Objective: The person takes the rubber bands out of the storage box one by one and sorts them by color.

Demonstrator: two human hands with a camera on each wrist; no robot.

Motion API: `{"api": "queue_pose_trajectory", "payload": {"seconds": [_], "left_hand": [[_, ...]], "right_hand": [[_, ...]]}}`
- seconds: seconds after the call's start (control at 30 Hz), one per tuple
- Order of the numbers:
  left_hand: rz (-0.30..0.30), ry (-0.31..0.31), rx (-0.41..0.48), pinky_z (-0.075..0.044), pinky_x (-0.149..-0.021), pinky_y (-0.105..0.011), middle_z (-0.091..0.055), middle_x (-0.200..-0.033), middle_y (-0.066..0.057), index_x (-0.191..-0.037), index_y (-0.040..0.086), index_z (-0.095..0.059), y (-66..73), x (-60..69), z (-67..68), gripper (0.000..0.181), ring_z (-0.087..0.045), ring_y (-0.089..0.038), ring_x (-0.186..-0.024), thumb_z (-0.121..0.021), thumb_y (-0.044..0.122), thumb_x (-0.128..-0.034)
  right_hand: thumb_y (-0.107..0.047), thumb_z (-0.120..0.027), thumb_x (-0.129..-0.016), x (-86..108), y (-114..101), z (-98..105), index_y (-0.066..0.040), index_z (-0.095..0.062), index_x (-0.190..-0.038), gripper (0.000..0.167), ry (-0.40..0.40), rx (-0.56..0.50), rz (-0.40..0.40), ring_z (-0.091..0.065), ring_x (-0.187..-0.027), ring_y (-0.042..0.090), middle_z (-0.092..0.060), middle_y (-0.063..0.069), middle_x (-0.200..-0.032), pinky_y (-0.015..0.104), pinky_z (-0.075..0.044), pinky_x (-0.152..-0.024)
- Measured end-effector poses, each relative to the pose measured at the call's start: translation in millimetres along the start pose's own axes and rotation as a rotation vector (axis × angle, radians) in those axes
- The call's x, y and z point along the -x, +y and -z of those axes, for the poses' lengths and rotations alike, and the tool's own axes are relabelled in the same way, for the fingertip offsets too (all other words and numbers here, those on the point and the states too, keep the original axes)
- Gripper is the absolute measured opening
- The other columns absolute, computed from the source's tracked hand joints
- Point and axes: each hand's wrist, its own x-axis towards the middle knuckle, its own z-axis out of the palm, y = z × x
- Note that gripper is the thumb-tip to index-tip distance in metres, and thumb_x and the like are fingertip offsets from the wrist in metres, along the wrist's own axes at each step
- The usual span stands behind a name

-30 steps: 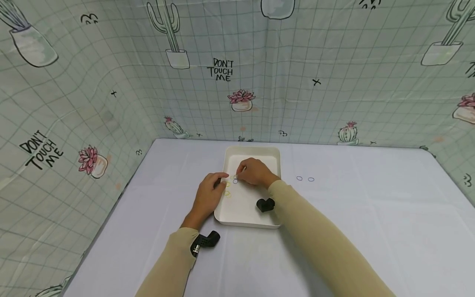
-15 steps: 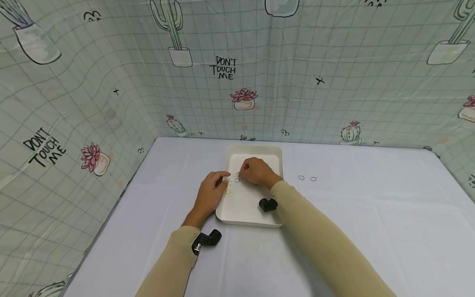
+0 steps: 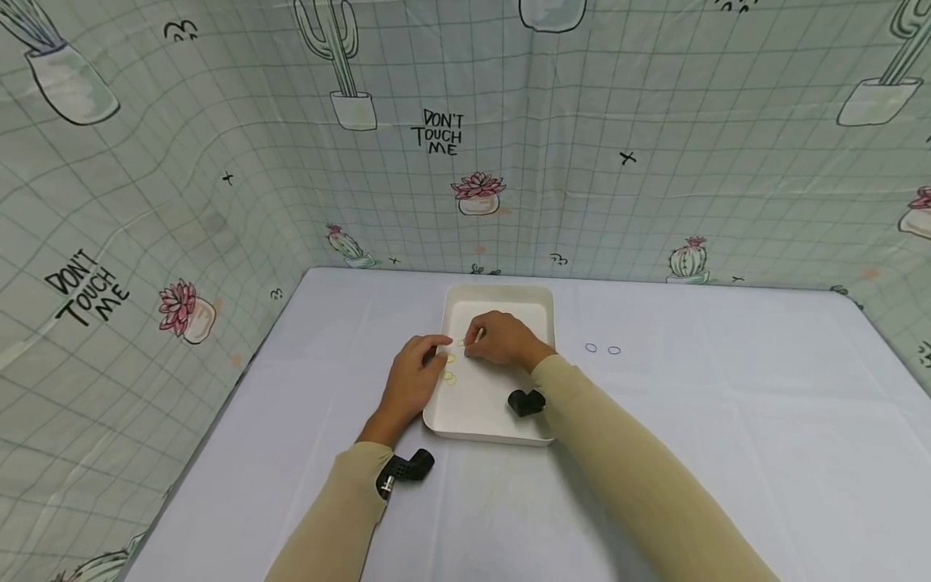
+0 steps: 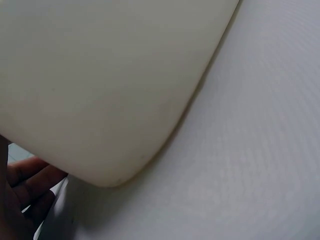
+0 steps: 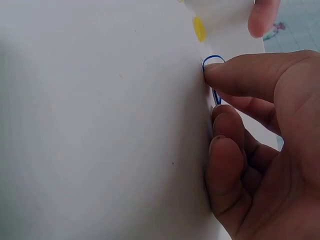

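Across the left wall of the white tray [image 3: 494, 420], my left hand [image 3: 410, 388] grips its rim; in the left wrist view, curled fingers [image 4: 37, 182] show outside the tray [image 4: 115, 100]. Inside, near that wall, my right hand [image 3: 502, 338] pinches a thin blue ring [image 5: 214, 56] between thumb and forefinger, low over the tray floor. The head view hides this ring behind the fingertips. Several thin yellow rings [image 3: 449, 377] lie along the tray's left side, between the hands. One yellow piece [image 5: 199, 29] is seen beyond my thumb in the right wrist view.
Two blue rings, one [image 3: 591, 347] beside the other [image 3: 614, 350], lie on the white tabletop [image 3: 698, 404] right of the tray. A patterned cloth [image 3: 582, 202] hangs behind and to the left. Each wrist wears a black device, the left one [image 3: 414, 466] below the tray.
My right fingertips have come down and slightly left onto the blue ring in the tray, which was uncovered before. The left hand keeps its place on the tray.
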Motion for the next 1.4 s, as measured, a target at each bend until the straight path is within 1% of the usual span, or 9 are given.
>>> {"api": "queue_pose_trajectory", "payload": {"seconds": [0.33, 0.43, 0.57, 0.63, 0.73, 0.93, 1.1, 1.27, 1.4], "left_hand": [[0.016, -0.007, 0.006, -0.043, -0.086, -0.041, -0.060, -0.103, -0.008, -0.120, 0.013, -0.071, -2.2, -1.1, -0.8, 0.026, -0.053, -0.023, -0.095, -0.059, 0.016, -0.0973], [0.027, -0.010, 0.004, -0.043, -0.087, -0.041, -0.061, -0.106, -0.008, -0.121, 0.013, -0.070, -1.6, -1.5, -0.4, 0.026, -0.053, -0.024, -0.096, -0.058, 0.017, -0.0983], [0.020, -0.006, 0.005, -0.043, -0.088, -0.042, -0.061, -0.107, -0.008, -0.121, 0.013, -0.070, -0.3, -3.6, 0.6, 0.027, -0.054, -0.024, -0.096, -0.058, 0.018, -0.0983], [0.015, -0.004, 0.010, -0.043, -0.088, -0.043, -0.061, -0.107, -0.008, -0.121, 0.012, -0.070, 0.4, -4.3, 1.0, 0.026, -0.054, -0.024, -0.096, -0.058, 0.017, -0.0980], [0.015, -0.004, 0.009, -0.044, -0.089, -0.044, -0.061, -0.107, -0.008, -0.121, 0.012, -0.070, 0.8, -4.2, 0.7, 0.027, -0.054, -0.024, -0.097, -0.059, 0.017, -0.0978], [0.048, -0.015, 0.012, -0.043, -0.094, -0.046, -0.062, -0.115, -0.009, -0.122, 0.013, -0.070, 2.3, -0.1, 0.1, 0.027, -0.055, -0.025, -0.103, -0.058, 0.018, -0.0981], [0.056, -0.013, 0.015, -0.043, -0.096, -0.047, -0.062, -0.117, -0.010, -0.122, 0.012, -0.070, 2.1, 1.8, -0.1, 0.027, -0.056, -0.025, -0.106, -0.058, 0.018, -0.0985], [0.060, -0.019, 0.009, -0.043, -0.098, -0.046, -0.062, -0.120, -0.010, -0.122, 0.013, -0.070, 1.0, 2.6, -0.7, 0.027, -0.057, -0.025, -0.111, -0.059, 0.017, -0.0984], [0.057, -0.015, 0.018, -0.043, -0.098, -0.047, -0.062, -0.121, -0.010, -0.123, 0.012, -0.070, 2.4, 2.7, -2.4, 0.027, -0.056, -0.025, -0.111, -0.058, 0.016, -0.0986]], "right_hand": [[-0.020, -0.072, -0.089, 0.7, 0, 0, -0.016, -0.073, -0.088, 0.004, 0.008, -0.005, 0.022, -0.055, -0.081, 0.017, -0.067, -0.002, -0.088, 0.032, -0.044, -0.076], [-0.018, -0.071, -0.088, -0.3, 2, 3, -0.013, -0.073, -0.088, 0.005, 0.009, -0.063, 0.016, -0.055, -0.076, 0.016, -0.066, 0.000, -0.085, 0.031, -0.045, -0.071], [-0.017, -0.069, -0.088, -1.1, 4, 8, -0.009, -0.072, -0.089, 0.008, 0.005, -0.174, -0.023, -0.055, -0.063, 0.015, -0.066, 0.002, -0.078, 0.028, -0.046, -0.059], [-0.017, -0.069, -0.089, -1.1, 5, 9, -0.008, -0.072, -0.090, 0.009, 0.008, -0.212, -0.050, -0.056, -0.061, 0.015, -0.066, 0.002, -0.076, 0.028, -0.047, -0.057], [-0.016, -0.068, -0.087, 1.4, 6, 13, -0.007, -0.070, -0.087, 0.009, 0.028, -0.232, -0.078, -0.057, -0.063, 0.016, -0.066, 0.003, -0.076, 0.029, -0.048, -0.059], [-0.017, -0.068, -0.086, 11.2, 9, 20, -0.008, -0.066, -0.082, 0.010, 0.087, -0.230, -0.100, -0.056, -0.067, 0.017, -0.065, 0.003, -0.075, 0.029, -0.045, -0.061], [-0.016, -0.070, -0.088, 29.2, 13, 24, -0.007, -0.065, -0.085, 0.011, 0.137, -0.355, -0.112, -0.060, -0.076, 0.020, -0.068, 0.005, -0.084, 0.032, -0.048, -0.068], [-0.013, -0.069, -0.090, 44.7, 16, 24, -0.005, -0.065, -0.089, 0.009, 0.192, -0.489, -0.059, -0.065, -0.081, 0.023, -0.072, 0.007, -0.093, 0.033, -0.054, -0.075], [-0.012, -0.068, -0.090, 52.0, 17, 24, -0.004, -0.066, -0.093, 0.009, 0.248, -0.546, -0.005, -0.067, -0.082, 0.025, -0.072, 0.009, -0.094, 0.034, -0.055, -0.076]]}}
